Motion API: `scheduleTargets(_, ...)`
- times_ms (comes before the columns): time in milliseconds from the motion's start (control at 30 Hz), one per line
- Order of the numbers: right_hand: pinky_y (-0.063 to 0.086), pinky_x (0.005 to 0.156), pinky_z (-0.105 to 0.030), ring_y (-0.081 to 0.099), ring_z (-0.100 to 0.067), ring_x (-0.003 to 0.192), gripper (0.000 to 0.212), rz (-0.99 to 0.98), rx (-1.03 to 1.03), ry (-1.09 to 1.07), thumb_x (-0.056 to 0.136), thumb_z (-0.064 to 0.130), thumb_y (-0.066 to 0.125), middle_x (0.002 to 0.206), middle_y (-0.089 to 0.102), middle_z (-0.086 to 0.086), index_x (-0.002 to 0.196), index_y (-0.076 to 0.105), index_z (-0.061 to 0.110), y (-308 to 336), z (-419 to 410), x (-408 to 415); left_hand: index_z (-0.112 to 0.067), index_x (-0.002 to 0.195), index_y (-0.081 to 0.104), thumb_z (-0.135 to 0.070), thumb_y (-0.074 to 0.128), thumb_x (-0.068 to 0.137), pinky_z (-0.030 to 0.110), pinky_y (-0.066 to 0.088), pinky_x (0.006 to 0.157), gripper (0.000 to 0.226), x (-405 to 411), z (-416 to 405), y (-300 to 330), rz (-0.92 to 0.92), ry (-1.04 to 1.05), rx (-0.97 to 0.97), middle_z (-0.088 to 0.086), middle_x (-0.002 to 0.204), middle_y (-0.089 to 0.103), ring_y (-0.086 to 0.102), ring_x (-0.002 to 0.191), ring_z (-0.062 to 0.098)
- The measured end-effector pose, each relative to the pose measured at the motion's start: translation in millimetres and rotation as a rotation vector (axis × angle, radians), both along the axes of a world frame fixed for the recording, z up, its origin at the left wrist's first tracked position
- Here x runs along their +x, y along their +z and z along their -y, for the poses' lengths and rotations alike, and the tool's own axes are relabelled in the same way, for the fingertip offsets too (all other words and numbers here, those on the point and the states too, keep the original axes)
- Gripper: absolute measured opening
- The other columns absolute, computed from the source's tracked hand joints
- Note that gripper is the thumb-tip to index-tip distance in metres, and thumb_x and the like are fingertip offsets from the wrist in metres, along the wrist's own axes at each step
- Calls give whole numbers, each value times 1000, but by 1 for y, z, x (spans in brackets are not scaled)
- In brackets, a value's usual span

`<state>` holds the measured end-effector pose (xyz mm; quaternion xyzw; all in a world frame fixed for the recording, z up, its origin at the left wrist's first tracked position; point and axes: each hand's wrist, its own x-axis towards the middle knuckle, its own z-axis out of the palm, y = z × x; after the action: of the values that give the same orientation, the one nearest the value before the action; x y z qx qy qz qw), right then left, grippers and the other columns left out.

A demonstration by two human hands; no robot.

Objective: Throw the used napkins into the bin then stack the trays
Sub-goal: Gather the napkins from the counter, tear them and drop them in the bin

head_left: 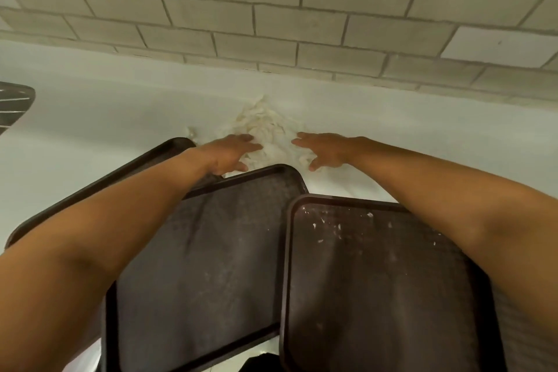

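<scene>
Both your left hand (231,154) and right hand (321,151), fingers spread wide, flank the napkin pile (268,130) at 12 o'clock; three dark trays (211,251) overlap beneath your forearms at 6 o'clock, with bare white counter (90,118) at 9.

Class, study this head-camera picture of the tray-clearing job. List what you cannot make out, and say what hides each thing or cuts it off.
- Bin: nowhere in the head view.
- Left tray: mostly hidden under the left forearm and the middle tray.
- Right tray: its right side is covered by the right forearm, its near end cut by the bottom edge.
- Napkin pile: overexposed, so the count is unclear; the left hand and right hand cover its sides.
- Dark object: cut by the left edge.
</scene>
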<state>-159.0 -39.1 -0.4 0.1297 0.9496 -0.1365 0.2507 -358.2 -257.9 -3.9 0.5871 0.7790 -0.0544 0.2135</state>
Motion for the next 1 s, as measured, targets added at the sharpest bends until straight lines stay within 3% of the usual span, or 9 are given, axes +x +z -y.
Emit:
scheduleTargets(133, 22, 116, -30, 27, -20, 150, 76, -29, -7, -32, 98, 29, 63, 169, 8, 10, 160, 19, 34, -13, -5, 1, -35, 149, 41, -30, 63, 95, 41, 30, 115, 58, -4, -6, -8, -57, -35, 65, 1, 161, 28, 26, 147, 25)
scheduleTargets(233, 30, 110, -32, 38, -21, 143, 62, -126, -14, -68, 96, 29, 65, 163, 31, 6, 153, 41, 28, -17, -2, 7, -31, 137, 57, -31, 63, 95, 39, 40, 106, 42, -6, -11, -9, -47, -39, 128, 0, 147, 44, 43, 132, 25)
scheduleTargets(367, 46, 89, -38, 61, -28, 114, 30, -282, 3, -158, 92, 28, 68, 125, 66, -2, 119, 70, 14, -23, 4, 17, -21, 120, 71, -29, 67, 94, 35, 43, 98, 28, -7, -13, -6, -21, 27, 225, 0, 133, 52, 54, 118, 24)
scheduleTargets(633, 45, 79, -33, 63, -26, 98, 23, -277, 42, -168, 98, 27, 63, 107, 66, -4, 114, 73, 12, -23, 14, 37, -17, 121, 70, -43, 64, 94, 38, 41, 107, 38, -7, -14, 11, 78, 220, 307, 3, 131, 50, 49, 121, 23)
scheduleTargets(700, 39, 67, -22, 60, -12, 77, 11, -237, -54, -201, 96, 21, 66, 84, 63, 8, 87, 73, 20, -13, 13, 40, -16, 122, 69, -43, 63, 94, 38, 40, 108, 39, -5, -12, 20, 88, 223, 322, 4, 131, 51, 50, 123, 24)
scheduleTargets(767, 35, 60, -21, 51, -4, 61, 35, -224, -126, -219, 93, 19, 70, 65, 53, 14, 63, 56, 28, 2, 12, 38, -15, 124, 68, -42, 63, 94, 35, 40, 107, 40, -2, -11, 29, 92, 223, 344, 5, 132, 52, 51, 123, 25)
scheduleTargets(833, 46, 64, -31, 61, -13, 65, 26, -249, -140, -242, 90, 24, 73, 69, 64, 2, 67, 63, 15, 20, 10, 36, -15, 122, 69, -42, 62, 95, 32, 41, 102, 39, 1, -9, 39, 103, 229, 369, 7, 130, 54, 52, 120, 25)
scheduleTargets(900, 58, 77, -39, 72, -21, 82, 23, -281, -178, -248, 88, 30, 75, 90, 76, -6, 90, 75, 8, 37, 8, 34, -14, 112, 74, -41, 61, 96, 31, 42, 94, 34, 5, -7, 51, 113, 219, 410, 9, 119, 58, 55, 111, 25)
scheduleTargets(1000, 59, 85, -46, 73, -26, 88, 24, -318, -215, -269, 88, 30, 76, 93, 76, -10, 95, 76, 7, 72, 10, 31, -4, 95, 72, -40, 60, 97, 34, 45, 89, 38, 11, -8, 68, 123, 215, 448, 13, 100, 62, 58, 94, 25)
